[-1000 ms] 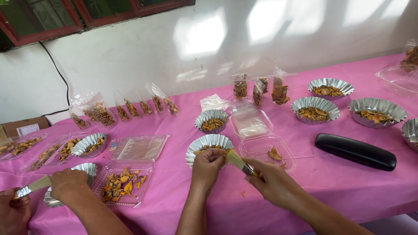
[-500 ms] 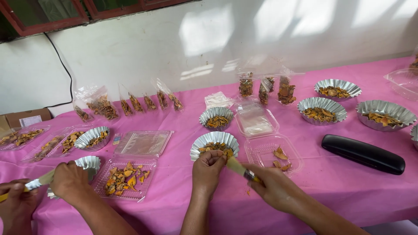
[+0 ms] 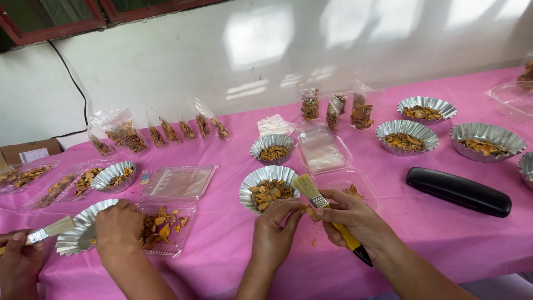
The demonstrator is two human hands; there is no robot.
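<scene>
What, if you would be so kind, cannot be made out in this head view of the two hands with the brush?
- Piece pinched by the left hand: hidden by its fingers.
- Brush handle's middle: covered by the right hand.
- Foil cup: near rim hidden behind the left hand.
- Both forearms: cut off by the bottom edge.

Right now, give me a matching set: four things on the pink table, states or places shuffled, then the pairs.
Things:
1. paintbrush
2. black case
3. foil cup of orange chips
4. clear clamshell box

Places or states:
A. lies unattended on the cloth, to the right of the person's hands
B. open, chips in its tray, beside a co-worker's hand
C. held in the right hand, bristles up
D. just beyond the left hand

Pairs: 1-C, 2-A, 3-D, 4-B
</scene>
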